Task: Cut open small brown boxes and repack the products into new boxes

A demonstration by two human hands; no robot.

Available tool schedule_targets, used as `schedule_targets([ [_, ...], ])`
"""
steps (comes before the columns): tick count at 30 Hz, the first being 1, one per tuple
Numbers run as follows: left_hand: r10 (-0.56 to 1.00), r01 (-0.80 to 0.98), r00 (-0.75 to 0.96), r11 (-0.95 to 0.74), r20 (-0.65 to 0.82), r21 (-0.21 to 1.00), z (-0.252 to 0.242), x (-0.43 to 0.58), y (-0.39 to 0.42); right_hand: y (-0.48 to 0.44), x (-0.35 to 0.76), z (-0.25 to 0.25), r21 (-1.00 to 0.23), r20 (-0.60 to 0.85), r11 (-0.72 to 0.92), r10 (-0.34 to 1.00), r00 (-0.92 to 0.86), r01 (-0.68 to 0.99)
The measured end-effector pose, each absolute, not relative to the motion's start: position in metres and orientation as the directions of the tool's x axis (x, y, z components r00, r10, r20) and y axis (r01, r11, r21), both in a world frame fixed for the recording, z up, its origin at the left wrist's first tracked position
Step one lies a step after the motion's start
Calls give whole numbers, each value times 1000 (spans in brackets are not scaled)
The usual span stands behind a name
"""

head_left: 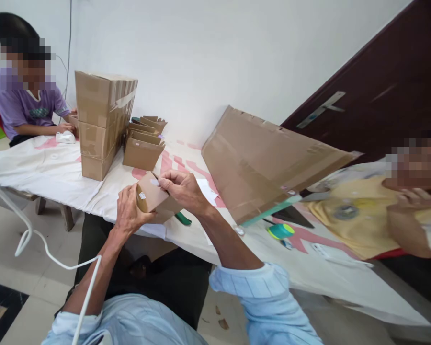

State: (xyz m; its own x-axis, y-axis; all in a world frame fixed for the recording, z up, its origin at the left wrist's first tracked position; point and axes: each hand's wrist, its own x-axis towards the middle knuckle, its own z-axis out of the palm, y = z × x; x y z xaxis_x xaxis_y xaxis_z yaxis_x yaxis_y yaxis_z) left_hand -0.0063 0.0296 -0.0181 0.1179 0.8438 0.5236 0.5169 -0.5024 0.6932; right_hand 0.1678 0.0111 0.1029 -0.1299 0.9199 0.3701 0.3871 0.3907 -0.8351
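Observation:
My left hand [128, 210] grips the left side of a small brown cardboard box [153, 197], held just above the near edge of the white-covered table [39, 167]. My right hand [181, 189] is closed over the box's top right edge, fingers pinched on a thin dark tool I cannot make out. A small white sticker shows on the box's near face. A green-handled tool [183, 219] lies on the table just below the box.
Taped cartons [100, 122] are stacked at the back left, with several folded small boxes [143, 143] beside them. A large flat cardboard sheet [262, 160] leans at the right. A teal tape roll [280, 231] lies nearby. One person sits far left, another at right.

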Motion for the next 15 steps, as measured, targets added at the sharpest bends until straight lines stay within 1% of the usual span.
schedule_targets([
  [2,834,494,141,-526,533,693,-20,-15,37,10,172,101,-889,327,340,940,-94,306],
  [4,834,458,168,-538,526,707,-24,-27,47,8,178,98,-919,308,314,949,-63,239],
  [8,884,356,194,-468,426,809,-32,-54,65,3,201,84,-927,340,324,939,55,187],
  [12,926,216,234,-346,295,913,-40,-78,79,-8,256,55,-904,402,328,872,281,275],
  [15,933,152,275,-278,230,948,-43,-89,87,-24,314,24,-889,426,243,753,502,389],
])
